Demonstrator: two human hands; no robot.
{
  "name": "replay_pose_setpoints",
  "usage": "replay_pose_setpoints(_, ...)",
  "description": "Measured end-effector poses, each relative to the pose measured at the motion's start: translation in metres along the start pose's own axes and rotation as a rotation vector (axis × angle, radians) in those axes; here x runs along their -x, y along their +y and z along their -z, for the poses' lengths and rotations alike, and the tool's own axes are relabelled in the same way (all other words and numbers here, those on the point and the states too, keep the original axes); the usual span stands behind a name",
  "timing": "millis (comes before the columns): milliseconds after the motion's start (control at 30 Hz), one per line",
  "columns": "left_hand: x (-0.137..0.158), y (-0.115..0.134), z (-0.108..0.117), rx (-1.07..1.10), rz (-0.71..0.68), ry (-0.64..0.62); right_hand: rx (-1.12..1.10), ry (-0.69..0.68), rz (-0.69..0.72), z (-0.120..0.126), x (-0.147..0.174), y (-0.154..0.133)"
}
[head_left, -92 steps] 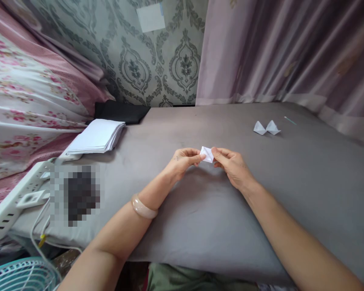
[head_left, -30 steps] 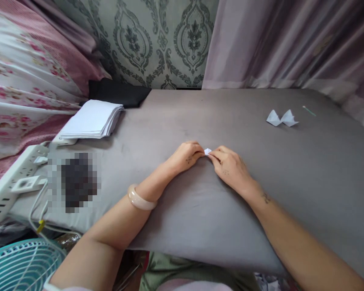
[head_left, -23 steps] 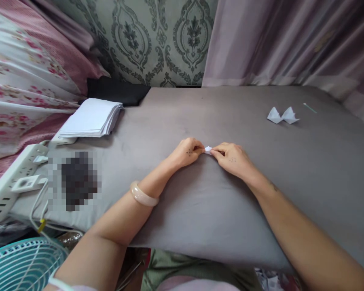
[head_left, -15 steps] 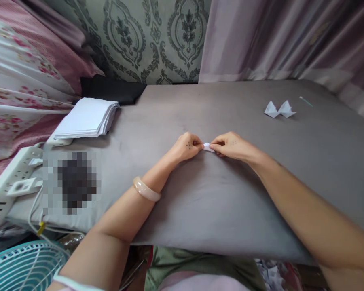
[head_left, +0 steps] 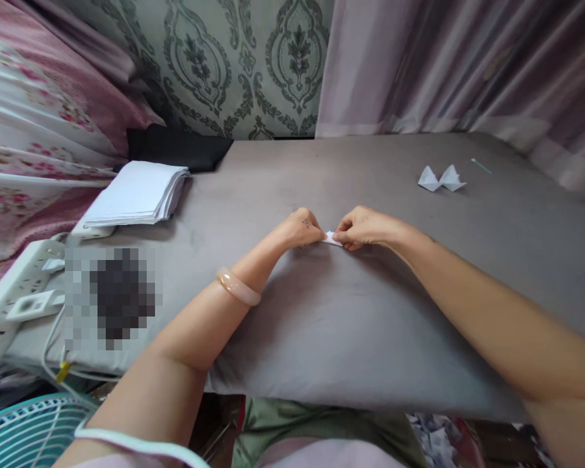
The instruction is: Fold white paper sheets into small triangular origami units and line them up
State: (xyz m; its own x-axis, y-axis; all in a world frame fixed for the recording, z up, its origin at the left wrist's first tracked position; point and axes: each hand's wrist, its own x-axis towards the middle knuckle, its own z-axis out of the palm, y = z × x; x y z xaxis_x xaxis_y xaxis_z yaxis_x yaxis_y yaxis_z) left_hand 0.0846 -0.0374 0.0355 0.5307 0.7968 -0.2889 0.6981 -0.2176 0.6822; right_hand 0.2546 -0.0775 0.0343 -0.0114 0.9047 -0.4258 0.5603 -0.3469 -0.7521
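A small piece of folded white paper lies between my hands, just above the grey cloth of the table. My left hand pinches its left end between thumb and fingers. On the right end, my right hand has its thumb and fingertips pressed together. Most of the paper is covered by the fingers, so its full shape is hidden. Farther back on the right stands a folded white paper shape with two peaks, apart from both hands.
A stack of white paper sits at the left, near a black folded item. A white power strip with cables runs along the left edge, above a teal fan. A cotton swab lies at the back right.
My right hand has shifted slightly left and its grip on the folded paper has turned a little. My left hand still pinches the other end. The whole view has moved slightly.
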Motion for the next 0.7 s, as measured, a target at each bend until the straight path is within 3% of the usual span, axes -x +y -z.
replay_pose_setpoints(267,-0.006,0.013,0.005,-0.143,0.045,-0.090,0.029,0.002,-0.105,0.002,-0.008,-0.011)
replay_pose_setpoints(467,-0.006,0.010,0.005,-0.053,-0.004,-0.112,0.201,-0.042,-0.134,0.004,-0.019,-0.011)
replay_pose_setpoints(600,-0.003,0.001,-0.001,0.095,-0.020,-0.089,0.326,-0.035,-0.047,0.001,-0.014,-0.011)
replay_pose_setpoints(700,-0.001,-0.009,-0.010,0.168,-0.091,-0.042,0.397,0.060,0.016,-0.005,-0.005,-0.005)
